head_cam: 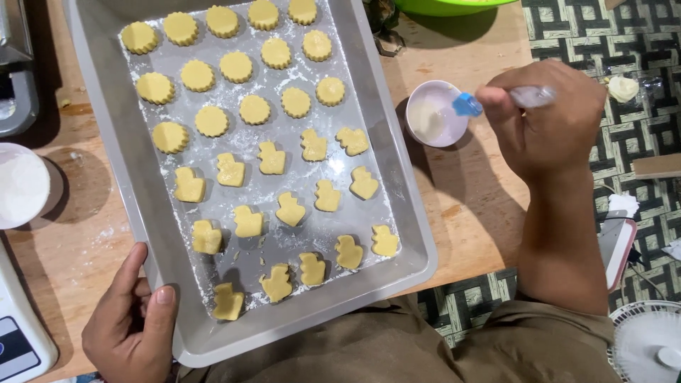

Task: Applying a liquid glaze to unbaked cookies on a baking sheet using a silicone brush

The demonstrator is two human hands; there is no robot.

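A grey metal baking tray (pixel 106 120) dusted with flour lies on a wooden board. It holds several round scalloped dough cookies (pixel 211 121) in its far half and several duck-shaped dough cookies (pixel 290 210) in its near half. My left hand (pixel 131 319) grips the tray's near left corner, thumb on the rim. My right hand (pixel 543 117) is closed on a small brush with a clear handle and blue tip (pixel 468 106). The tip hangs over a small pale bowl (pixel 434 113) of whitish liquid, right of the tray.
A white bowl (pixel 21 186) stands at the left edge, with a kitchen scale (pixel 18 340) below it. A green bowl (pixel 447 6) sits at the top. On the patterned mat at right lie a phone (pixel 616 245) and a small fan (pixel 649 344).
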